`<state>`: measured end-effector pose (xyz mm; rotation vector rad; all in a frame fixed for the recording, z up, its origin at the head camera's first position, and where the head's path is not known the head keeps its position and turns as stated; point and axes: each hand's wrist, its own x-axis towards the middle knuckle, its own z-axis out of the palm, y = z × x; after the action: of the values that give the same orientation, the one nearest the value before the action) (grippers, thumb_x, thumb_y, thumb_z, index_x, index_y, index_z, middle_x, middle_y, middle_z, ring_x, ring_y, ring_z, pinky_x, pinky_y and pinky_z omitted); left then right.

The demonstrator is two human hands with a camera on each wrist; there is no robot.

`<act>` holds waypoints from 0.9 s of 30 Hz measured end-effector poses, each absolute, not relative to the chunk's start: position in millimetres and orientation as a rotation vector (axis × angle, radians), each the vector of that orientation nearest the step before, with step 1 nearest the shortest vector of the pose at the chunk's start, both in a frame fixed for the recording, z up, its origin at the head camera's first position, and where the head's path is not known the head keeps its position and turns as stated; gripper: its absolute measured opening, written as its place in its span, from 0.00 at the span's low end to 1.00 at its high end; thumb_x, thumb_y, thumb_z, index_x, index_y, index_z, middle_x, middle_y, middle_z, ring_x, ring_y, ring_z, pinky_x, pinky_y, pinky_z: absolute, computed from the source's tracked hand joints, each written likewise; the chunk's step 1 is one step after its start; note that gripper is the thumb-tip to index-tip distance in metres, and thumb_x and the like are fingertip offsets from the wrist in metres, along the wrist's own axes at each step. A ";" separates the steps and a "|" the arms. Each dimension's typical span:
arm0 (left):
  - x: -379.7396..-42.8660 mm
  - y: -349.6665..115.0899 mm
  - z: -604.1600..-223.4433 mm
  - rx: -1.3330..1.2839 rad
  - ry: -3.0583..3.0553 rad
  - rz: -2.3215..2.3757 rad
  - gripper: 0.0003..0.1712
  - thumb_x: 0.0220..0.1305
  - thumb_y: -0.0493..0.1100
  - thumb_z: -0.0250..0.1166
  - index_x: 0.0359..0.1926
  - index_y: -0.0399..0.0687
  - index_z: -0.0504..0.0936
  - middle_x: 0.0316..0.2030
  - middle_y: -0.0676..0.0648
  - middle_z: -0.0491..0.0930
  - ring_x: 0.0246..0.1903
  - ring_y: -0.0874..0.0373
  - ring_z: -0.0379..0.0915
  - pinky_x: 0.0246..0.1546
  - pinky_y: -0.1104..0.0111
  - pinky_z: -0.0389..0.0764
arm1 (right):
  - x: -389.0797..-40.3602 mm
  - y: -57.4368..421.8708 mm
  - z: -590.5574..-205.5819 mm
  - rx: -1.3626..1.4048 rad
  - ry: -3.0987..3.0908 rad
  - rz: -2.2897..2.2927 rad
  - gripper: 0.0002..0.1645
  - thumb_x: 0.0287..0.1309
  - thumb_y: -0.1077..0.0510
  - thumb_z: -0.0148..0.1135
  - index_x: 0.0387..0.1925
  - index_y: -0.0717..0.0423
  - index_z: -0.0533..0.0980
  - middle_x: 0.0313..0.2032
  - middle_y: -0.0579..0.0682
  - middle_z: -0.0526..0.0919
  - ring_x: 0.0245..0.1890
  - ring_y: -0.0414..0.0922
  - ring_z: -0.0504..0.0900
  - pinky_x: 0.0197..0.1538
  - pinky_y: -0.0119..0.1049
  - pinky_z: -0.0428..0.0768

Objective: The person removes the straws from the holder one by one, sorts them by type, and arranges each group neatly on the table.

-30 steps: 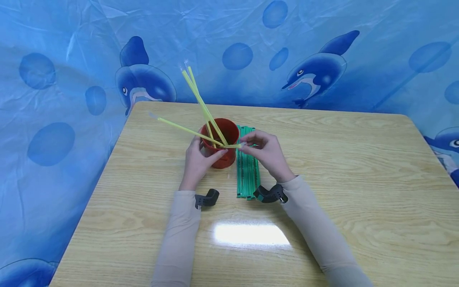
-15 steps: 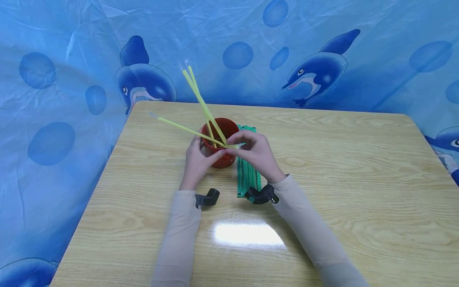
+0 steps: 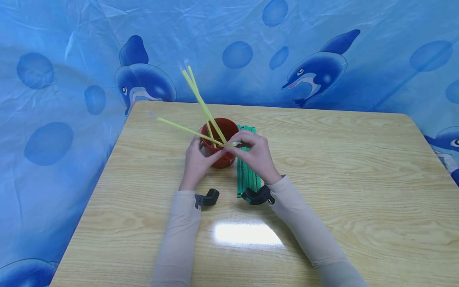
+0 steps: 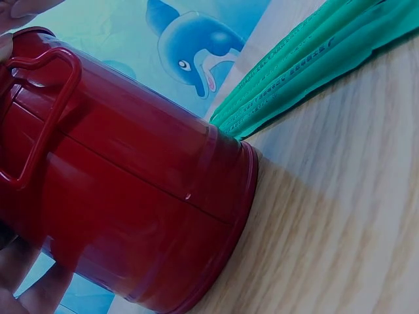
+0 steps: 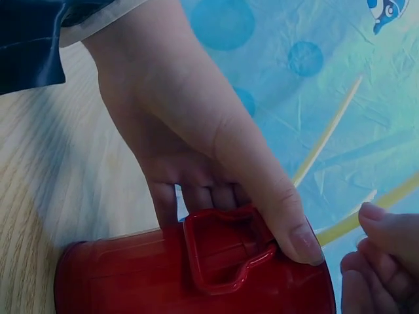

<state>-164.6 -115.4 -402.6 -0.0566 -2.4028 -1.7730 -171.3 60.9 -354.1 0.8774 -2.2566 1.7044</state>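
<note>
Right hand (image 3: 256, 155): thumb and forefinger pinching a short yellow end (image 3: 230, 144) at the near rim of the red cup (image 4: 131, 170). Pinched end lies left of that hand, axis roughly crosswise; right hand nearer. Left hand (image 3: 199, 161) wraps the upright cup, thumb at rim. Yellow sticks (image 3: 198, 95) slant out up-left; join with pinched end unclear. Green packets (image 3: 247, 179) just right of cup, lengthwise fore-and-aft.
</note>
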 end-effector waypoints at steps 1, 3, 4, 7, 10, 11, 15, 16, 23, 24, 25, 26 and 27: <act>-164.6 -115.4 -402.6 -0.057 -2.403 -1.773 0.47 0.51 0.54 0.72 0.68 0.46 0.60 0.63 0.46 0.65 0.63 0.49 0.62 0.61 0.58 0.67 | -171.2 60.8 -354.2 0.886 -2.251 1.694 0.05 0.50 0.69 0.68 0.33 0.64 0.82 0.35 0.53 0.82 0.38 0.48 0.79 0.40 0.38 0.82; -164.4 -115.6 -402.3 -0.060 -2.399 -1.782 0.47 0.52 0.53 0.72 0.68 0.46 0.60 0.63 0.45 0.65 0.63 0.48 0.62 0.61 0.57 0.67 | -171.3 60.4 -354.6 0.899 -2.250 1.671 0.07 0.49 0.70 0.68 0.33 0.65 0.82 0.35 0.53 0.81 0.38 0.48 0.79 0.41 0.39 0.82; -164.3 -115.7 -402.2 -0.064 -2.398 -1.785 0.47 0.52 0.52 0.72 0.68 0.45 0.60 0.63 0.45 0.65 0.63 0.48 0.62 0.61 0.57 0.67 | -171.4 60.0 -354.8 0.904 -2.252 1.663 0.07 0.49 0.71 0.67 0.34 0.65 0.82 0.36 0.54 0.81 0.37 0.47 0.79 0.41 0.39 0.82; -163.7 -116.0 -401.8 -0.071 -2.392 -1.797 0.46 0.53 0.50 0.72 0.68 0.44 0.59 0.63 0.44 0.65 0.63 0.48 0.62 0.60 0.57 0.68 | -171.3 58.4 -354.6 0.924 -2.266 1.634 0.10 0.48 0.74 0.66 0.35 0.66 0.81 0.36 0.54 0.80 0.36 0.47 0.79 0.41 0.41 0.82; -163.5 -116.1 -401.4 -0.072 -2.392 -1.802 0.45 0.53 0.50 0.72 0.68 0.43 0.60 0.63 0.44 0.65 0.63 0.48 0.62 0.60 0.58 0.68 | -171.3 56.7 -354.0 0.958 -2.267 1.594 0.13 0.46 0.77 0.64 0.35 0.65 0.82 0.36 0.54 0.81 0.34 0.48 0.79 0.39 0.43 0.82; -163.6 -116.2 -401.5 -0.069 -2.394 -1.801 0.45 0.53 0.50 0.72 0.67 0.43 0.60 0.63 0.44 0.65 0.63 0.48 0.62 0.60 0.58 0.69 | -171.2 56.0 -353.8 0.972 -2.264 1.569 0.13 0.45 0.77 0.64 0.35 0.65 0.82 0.36 0.54 0.81 0.34 0.48 0.79 0.38 0.43 0.82; -164.5 -116.0 -401.9 -0.078 -2.404 -1.773 0.46 0.53 0.50 0.72 0.68 0.43 0.59 0.63 0.43 0.65 0.62 0.46 0.62 0.60 0.57 0.68 | -171.4 54.2 -354.3 1.012 -2.250 1.470 0.11 0.45 0.75 0.67 0.33 0.64 0.83 0.34 0.54 0.82 0.32 0.46 0.79 0.35 0.43 0.82; -164.7 -116.0 -402.0 -0.084 -2.406 -1.764 0.46 0.53 0.50 0.71 0.68 0.43 0.59 0.63 0.43 0.65 0.62 0.46 0.62 0.60 0.57 0.68 | -171.4 53.8 -354.5 1.015 -2.249 1.449 0.10 0.46 0.74 0.68 0.33 0.64 0.83 0.34 0.54 0.82 0.32 0.46 0.80 0.35 0.42 0.82; -164.8 -115.6 -402.0 -0.070 -2.398 -1.775 0.48 0.53 0.51 0.71 0.70 0.45 0.58 0.64 0.44 0.64 0.63 0.47 0.61 0.61 0.57 0.67 | -170.9 55.1 -352.4 0.979 -2.219 1.417 0.07 0.47 0.69 0.71 0.31 0.63 0.84 0.32 0.53 0.84 0.35 0.44 0.81 0.37 0.36 0.82; -164.9 -115.5 -402.0 -0.063 -2.396 -1.778 0.49 0.53 0.52 0.72 0.70 0.46 0.57 0.64 0.44 0.64 0.63 0.47 0.61 0.61 0.57 0.67 | -171.0 56.0 -351.4 0.971 -2.209 1.425 0.07 0.47 0.68 0.71 0.31 0.63 0.84 0.32 0.53 0.84 0.35 0.45 0.81 0.37 0.36 0.82; -165.1 -115.4 -402.0 -0.057 -2.397 -1.780 0.49 0.52 0.52 0.72 0.70 0.47 0.57 0.65 0.45 0.64 0.63 0.48 0.61 0.61 0.57 0.66 | -171.1 57.2 -350.3 0.962 -2.199 1.430 0.07 0.46 0.68 0.71 0.31 0.63 0.84 0.33 0.54 0.84 0.36 0.45 0.81 0.37 0.36 0.82; -165.2 -115.2 -402.0 -0.051 -2.398 -1.781 0.49 0.52 0.53 0.72 0.70 0.47 0.57 0.65 0.45 0.64 0.64 0.48 0.61 0.62 0.57 0.66 | -171.2 58.4 -349.2 0.948 -2.193 1.437 0.07 0.47 0.69 0.70 0.31 0.63 0.84 0.33 0.54 0.84 0.36 0.45 0.81 0.37 0.36 0.82; -165.3 -115.2 -402.0 -0.047 -2.400 -1.781 0.49 0.52 0.53 0.72 0.70 0.47 0.57 0.65 0.45 0.64 0.64 0.49 0.61 0.62 0.57 0.66 | -171.3 59.5 -347.7 0.934 -2.188 1.448 0.07 0.47 0.69 0.70 0.32 0.64 0.83 0.33 0.54 0.84 0.36 0.46 0.81 0.38 0.36 0.82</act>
<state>-165.3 -115.2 -402.0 -0.0474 -2.3997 -1.7806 -171.3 59.5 -347.7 0.9345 -2.1884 1.4483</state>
